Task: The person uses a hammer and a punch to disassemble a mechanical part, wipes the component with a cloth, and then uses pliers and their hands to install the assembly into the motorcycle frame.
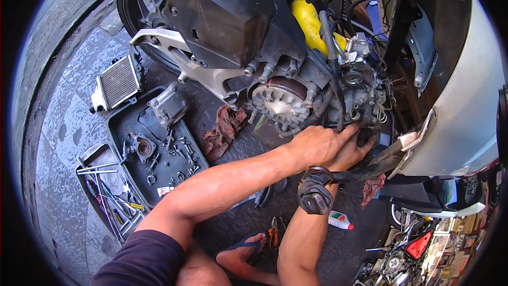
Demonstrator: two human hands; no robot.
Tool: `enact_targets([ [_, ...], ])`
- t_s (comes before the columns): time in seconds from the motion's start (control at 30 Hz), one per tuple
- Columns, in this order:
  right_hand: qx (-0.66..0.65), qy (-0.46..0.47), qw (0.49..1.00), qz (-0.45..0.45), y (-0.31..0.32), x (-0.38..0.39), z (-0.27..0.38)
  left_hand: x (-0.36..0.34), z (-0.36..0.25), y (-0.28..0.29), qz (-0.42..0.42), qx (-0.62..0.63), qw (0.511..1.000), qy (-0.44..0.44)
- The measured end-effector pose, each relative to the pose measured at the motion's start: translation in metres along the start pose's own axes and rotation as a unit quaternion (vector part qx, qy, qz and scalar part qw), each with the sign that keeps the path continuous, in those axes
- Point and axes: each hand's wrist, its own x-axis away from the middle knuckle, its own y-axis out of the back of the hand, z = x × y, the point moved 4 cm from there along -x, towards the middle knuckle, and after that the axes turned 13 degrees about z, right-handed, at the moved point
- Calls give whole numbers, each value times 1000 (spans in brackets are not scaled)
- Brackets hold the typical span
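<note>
Both hands meet at the lower front of a scooter engine (365,100). My left hand (316,145) is closed, knuckles up and index finger reaching to the engine's underside; whatever it grips is hidden. Close against it, my right hand (346,156) bends its fingers around the same spot, and what they hold cannot be made out. Left of the hands is a finned cooling fan (280,103) on the engine's side. Above them run black hoses (329,37) and a yellow cloth-like bundle (312,24). A black lever-like part (315,193) hangs over my right forearm.
On the left lie a radiator (119,82), a black tray (140,167) with bolts and metal parts, and a smaller tool tray (87,156). A red rag (225,132), pliers (273,233) and a white bottle (340,220) lie on the floor. White bodywork (460,111) borders the right.
</note>
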Motion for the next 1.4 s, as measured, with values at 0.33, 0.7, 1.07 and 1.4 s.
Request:
enact_targets([
  [0.33, 81, 28, 996, 34, -10, 9, 22, 10, -4, -7, 10, -18, 1000, 14],
  [0.7, 301, 61, 952, 9, 16, -8, 0, 2, 14, -30, -50, 87, 995, -4],
  [1.07, 238, 32, 971, 5, -2, -2, 18, 9, 24, -32, -16, 45, 998, 31],
  [1.4, 229, 15, 973, 23, -9, 0, 27, 13, 22, -24, -16, 65, 997, 38],
])
